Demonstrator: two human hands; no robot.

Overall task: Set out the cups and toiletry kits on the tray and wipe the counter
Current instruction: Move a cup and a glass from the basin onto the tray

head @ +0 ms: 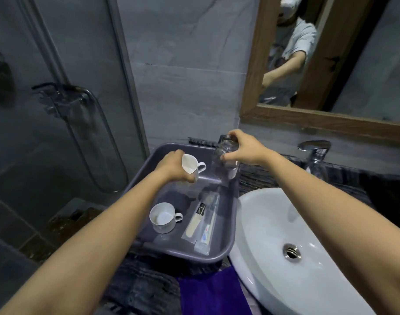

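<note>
A grey plastic tray [228, 223] sits on the dark counter, left of the basin. My left hand [174, 167] grips a white cup [191, 165] by its rim, tilted, above the tray's far half. My right hand [242, 147] holds a clear glass [225, 148] upside down over the tray's far right corner. A second white cup [164, 218] stands upright in the tray's near left part. Two clear-wrapped toiletry kits [203, 223] lie side by side along the tray's right side.
A white basin [308, 235] with a metal drain fills the right. A chrome tap [315, 153] stands behind it. A purple cloth [210, 294] lies on the counter in front of the tray. A wood-framed mirror [308, 117] hangs above, and a glass shower wall [58, 98] stands at left.
</note>
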